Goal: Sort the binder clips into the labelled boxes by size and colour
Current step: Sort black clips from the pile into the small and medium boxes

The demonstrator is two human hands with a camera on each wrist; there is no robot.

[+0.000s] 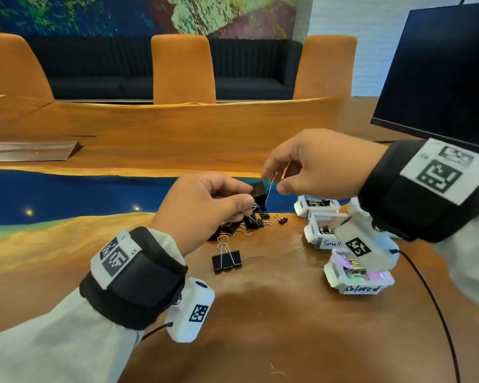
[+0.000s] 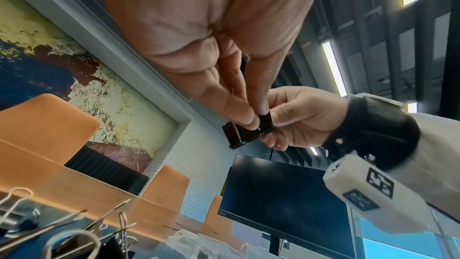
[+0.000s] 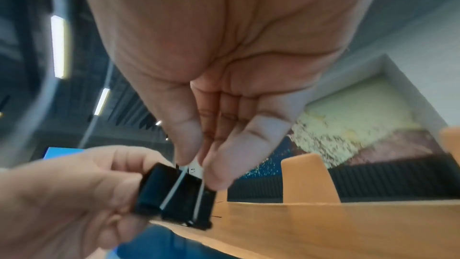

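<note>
Left hand (image 1: 205, 205) pinches black binder clip (image 1: 259, 192) by its body, raised above tabletop (image 1: 260, 313). Right hand (image 1: 315, 164) pinches its wire handle. Loose clips (image 1: 244, 223) lie below hands; labelled boxes (image 1: 329, 239) under right wrist.

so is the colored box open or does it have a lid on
Open. The colored box shows pastel clips inside with no lid over them in the head view; the right wrist camera hides its far corner.

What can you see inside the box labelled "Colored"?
Inside the Colored box lie pink, purple and green shapes with wire handles, apparently coloured binder clips. The right wrist camera housing covers the box's far part, so the rest of its contents cannot be seen.
</note>
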